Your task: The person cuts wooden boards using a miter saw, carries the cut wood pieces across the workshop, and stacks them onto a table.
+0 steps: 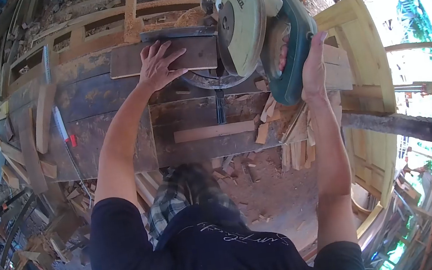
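Note:
My left hand lies with spread fingers on a brown wooden board, which rests against the fence of a miter saw. Around the saw's dark green handle, the fingers of my right hand are wrapped, some of them showing through the handle opening. The pale green blade guard stands just past the board's right end. The blade edge itself is hidden by the guard. Beneath the board shows part of the round saw base, with a dark arm pointing toward me.
A wood strip lies near the bench's front edge. Offcuts are piled right of it. To the left are a tape measure and loose planks. Wooden panels stand at the right. Wood scraps litter the floor.

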A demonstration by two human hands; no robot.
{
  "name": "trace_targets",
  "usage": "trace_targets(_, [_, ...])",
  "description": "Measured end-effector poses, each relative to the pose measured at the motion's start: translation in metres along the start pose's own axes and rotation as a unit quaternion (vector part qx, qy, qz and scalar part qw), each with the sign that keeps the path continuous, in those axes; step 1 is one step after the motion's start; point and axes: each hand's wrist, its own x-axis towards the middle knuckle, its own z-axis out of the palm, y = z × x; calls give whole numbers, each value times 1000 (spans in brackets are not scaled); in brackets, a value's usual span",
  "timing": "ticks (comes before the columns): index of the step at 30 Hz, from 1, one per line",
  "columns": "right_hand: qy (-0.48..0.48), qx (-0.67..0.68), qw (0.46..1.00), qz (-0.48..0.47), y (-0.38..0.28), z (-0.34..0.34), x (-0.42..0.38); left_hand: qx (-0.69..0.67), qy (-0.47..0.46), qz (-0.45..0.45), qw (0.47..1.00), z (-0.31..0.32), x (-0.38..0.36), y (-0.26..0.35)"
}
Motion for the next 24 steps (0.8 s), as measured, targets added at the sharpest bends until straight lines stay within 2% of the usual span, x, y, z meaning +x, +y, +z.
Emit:
trace_targets(6, [-13,16,999,-31,20,-2,-5,5,-9,-1,1000,0,0,0])
trace_targets(14, [-20,45,999,3,12,-4,0,1,-7,-2,1000,0,0,1])
trace_targets(18, [-30,12,999,19,-1,-3,2,-9,-4,6,1000,4,1,-1])
trace_targets(24, [-4,38,999,33,-1,-4,4,-15,37,17,999,11,0,-4])
